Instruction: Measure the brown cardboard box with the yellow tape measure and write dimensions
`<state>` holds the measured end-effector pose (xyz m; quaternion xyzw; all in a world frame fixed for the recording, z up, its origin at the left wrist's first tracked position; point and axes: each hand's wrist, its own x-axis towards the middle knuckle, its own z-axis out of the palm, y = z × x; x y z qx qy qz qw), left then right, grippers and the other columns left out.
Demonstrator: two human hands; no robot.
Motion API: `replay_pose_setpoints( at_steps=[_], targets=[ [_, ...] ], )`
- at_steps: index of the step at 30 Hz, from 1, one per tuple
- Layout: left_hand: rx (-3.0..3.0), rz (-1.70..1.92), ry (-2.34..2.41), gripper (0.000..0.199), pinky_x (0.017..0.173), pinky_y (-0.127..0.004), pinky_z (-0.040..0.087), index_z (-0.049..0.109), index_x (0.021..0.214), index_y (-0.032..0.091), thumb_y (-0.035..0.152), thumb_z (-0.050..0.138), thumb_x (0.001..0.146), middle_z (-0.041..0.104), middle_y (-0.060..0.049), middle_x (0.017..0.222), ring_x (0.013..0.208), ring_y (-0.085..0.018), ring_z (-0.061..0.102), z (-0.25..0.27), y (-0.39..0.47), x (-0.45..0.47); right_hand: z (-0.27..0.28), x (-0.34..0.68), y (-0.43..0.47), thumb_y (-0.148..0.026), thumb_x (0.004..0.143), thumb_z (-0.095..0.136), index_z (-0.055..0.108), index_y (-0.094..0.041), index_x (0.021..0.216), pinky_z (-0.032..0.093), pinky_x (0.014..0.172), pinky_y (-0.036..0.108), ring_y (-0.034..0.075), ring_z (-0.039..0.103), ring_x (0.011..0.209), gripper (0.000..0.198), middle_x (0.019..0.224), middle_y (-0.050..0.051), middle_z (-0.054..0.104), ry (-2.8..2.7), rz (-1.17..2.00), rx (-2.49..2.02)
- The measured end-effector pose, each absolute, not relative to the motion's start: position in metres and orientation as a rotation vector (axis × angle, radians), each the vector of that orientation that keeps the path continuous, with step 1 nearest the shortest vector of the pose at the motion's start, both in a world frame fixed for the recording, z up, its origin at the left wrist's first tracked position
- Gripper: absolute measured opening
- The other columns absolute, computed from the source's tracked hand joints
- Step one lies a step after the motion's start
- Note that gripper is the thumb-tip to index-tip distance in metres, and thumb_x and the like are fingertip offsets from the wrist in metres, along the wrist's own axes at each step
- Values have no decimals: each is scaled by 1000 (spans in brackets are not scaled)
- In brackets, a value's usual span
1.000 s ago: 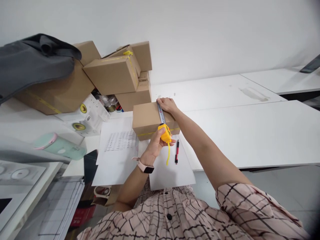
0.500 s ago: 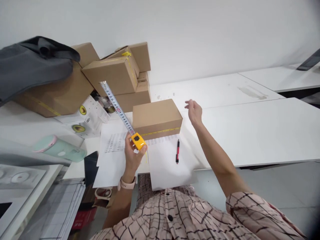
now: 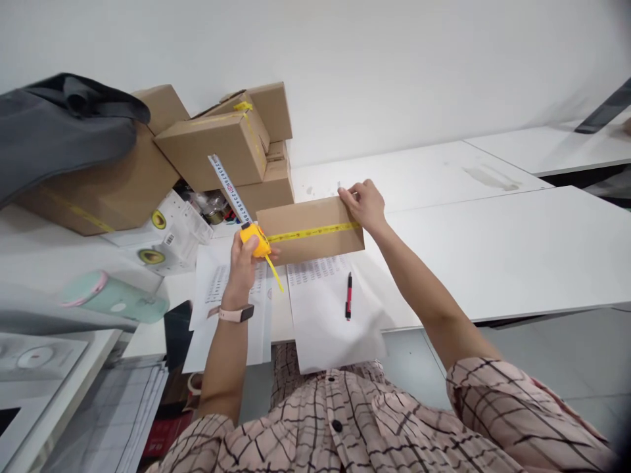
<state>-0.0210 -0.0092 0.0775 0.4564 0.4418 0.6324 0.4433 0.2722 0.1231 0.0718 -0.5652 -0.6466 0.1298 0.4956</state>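
Note:
A yellow tape measure (image 3: pixel 255 239) is in my left hand (image 3: pixel 241 259), its marked blade (image 3: pixel 229 189) drawn out toward the upper left and its yellow strap hanging down. Fingertips of that hand show at the lower left corner of a small cardboard box (image 3: pixel 315 246). My right hand (image 3: pixel 366 205) is closed on the box's upper right edge, thumb and fingers over the rim. The box is tilted, so its face with a strip of yellow tape points toward me. Below it lie printed sheets (image 3: pixel 335 322) and a red and black pen (image 3: pixel 349 295).
Cardboard boxes (image 3: pixel 211 151) are stacked at the back left, beside a dark grey bag (image 3: pixel 64 138). A white carton with avocado pictures (image 3: pixel 172 226) and a mint green bottle (image 3: pixel 116 299) stand at left. The white table (image 3: pixel 473 263) stretches right along the wall.
My right hand has moved left onto the box and grips its edge. The box has tipped so its taped side shows. My left hand has moved up and left with the tape measure.

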Motion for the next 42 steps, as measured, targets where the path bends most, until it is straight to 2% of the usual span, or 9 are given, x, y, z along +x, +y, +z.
replay_pose_setpoints(
  at_steps=[3, 8, 12, 15, 18, 21, 27, 34, 42],
  targets=[
    [1125, 1577, 1106, 52, 57, -31, 58, 56, 107, 22, 55, 76, 73, 63, -1, 96, 61, -18, 71, 90, 5, -17, 81, 257, 161, -57, 98, 49, 63, -22, 79, 41, 103, 46, 31, 50, 116, 42, 112, 13, 61, -1636, 236, -1344],
    [1242, 1575, 1050, 53, 60, -30, 59, 53, 112, 26, 48, 81, 73, 64, -2, 103, 69, -18, 72, 82, -5, 20, 84, 225, 196, -37, 106, 34, 61, -19, 88, 31, 107, 53, 34, 50, 116, 37, 106, 16, 66, -1730, 215, -1444],
    [1263, 1315, 926, 50, 61, -29, 60, 53, 115, 26, 46, 80, 77, 62, -2, 109, 72, -16, 72, 49, -21, 62, 83, 215, 193, -32, 107, 27, 62, -17, 96, 33, 104, 52, 34, 52, 116, 40, 109, 17, 67, -1759, 95, -1513],
    [1218, 1182, 873, 56, 61, -31, 61, 51, 122, 25, 48, 78, 79, 61, -4, 114, 70, -15, 72, 23, -28, 84, 83, 215, 185, -31, 108, 18, 62, -16, 99, 36, 100, 50, 33, 52, 116, 47, 111, 17, 67, -1802, -4, -1585],
    [1167, 1133, 867, 61, 60, -33, 63, 50, 123, 23, 50, 78, 78, 61, -4, 113, 66, -16, 72, 7, -34, 94, 82, 215, 181, -35, 108, 11, 63, -15, 101, 37, 98, 49, 32, 52, 117, 57, 110, 17, 66, -1835, -70, -1608],
    [1149, 1108, 878, 61, 59, -33, 63, 49, 123, 22, 50, 79, 78, 62, -6, 114, 68, -17, 73, -1, -39, 96, 79, 215, 184, -47, 107, 7, 65, -13, 102, 37, 98, 52, 34, 53, 117, 67, 108, 18, 65, -1853, -109, -1562],
    [1132, 1105, 890, 61, 58, -32, 63, 48, 122, 22, 49, 79, 78, 59, -10, 127, 70, -15, 72, -7, -41, 100, 75, 216, 189, -72, 99, 16, 64, -13, 109, 36, 102, 59, 37, 50, 120, 78, 110, 20, 63, -1872, -117, -1518],
    [1140, 1086, 924, 67, 63, -31, 62, 45, 122, 24, 44, 85, 72, 59, -10, 126, 84, -17, 70, -15, -38, 108, 75, 215, 191, -75, 96, 21, 64, -11, 109, 36, 103, 63, 39, 48, 123, 78, 114, 22, 63, -1854, -47, -1528],
    [1155, 1088, 901, 67, 68, -33, 61, 44, 123, 24, 43, 85, 72, 63, -9, 119, 82, -18, 71, -18, -44, 101, 68, 215, 195, -70, 101, 16, 61, -15, 108, 38, 102, 60, 36, 49, 123, 72, 109, 18, 61, -1836, -122, -1506]
  ],
)
